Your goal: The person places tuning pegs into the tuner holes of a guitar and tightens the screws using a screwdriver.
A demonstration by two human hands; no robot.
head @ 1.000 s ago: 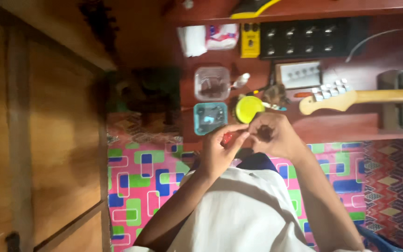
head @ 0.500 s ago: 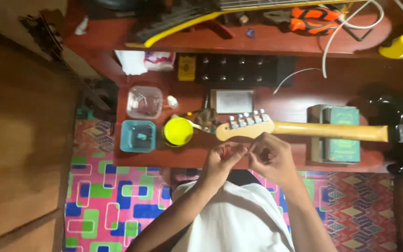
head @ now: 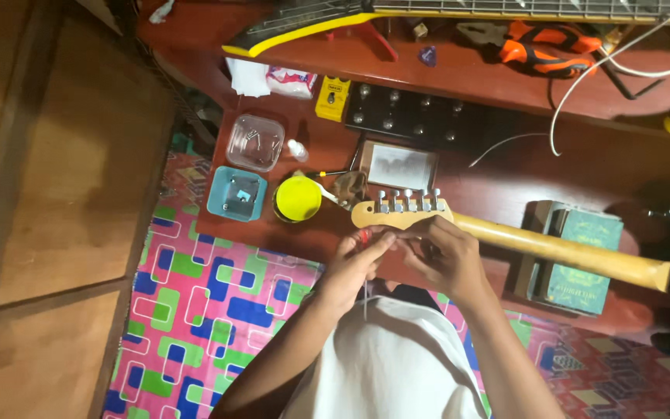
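Both hands meet at the middle of the frame, just below the pale guitar headstock (head: 402,211) with its row of silver tuners. The left hand (head: 354,268) is pinched nearly closed, fingertips pressed around a small red thing (head: 364,236); what exactly it is, the picture is too blurred to tell. A thin wire (head: 365,299) hangs down from that hand over the white shirt (head: 385,365).

The right hand (head: 447,260) sits just beside it, fingers curled in towards the left hand's fingertips, touching or nearly so at the lower edge of the headstock. Whether it has hold of anything I cannot tell; the fingers hide it.

The guitar neck (head: 560,252) runs from the headstock towards the right edge of the frame, resting over a green box (head: 583,260) on the dark red table (head: 498,167).

Left of the headstock stands a round yellow container (head: 298,199), then a light blue tray (head: 236,194), and above that a clear plastic box (head: 255,143). A black pedal board (head: 420,116) lies in the upper middle, a small yellow pedal (head: 335,98) at its left end. Orange-handled pliers (head: 552,46) sit on the upper shelf at top right. At lower left, a bright patterned mat (head: 195,310) of pink, green and blue covers the floor.
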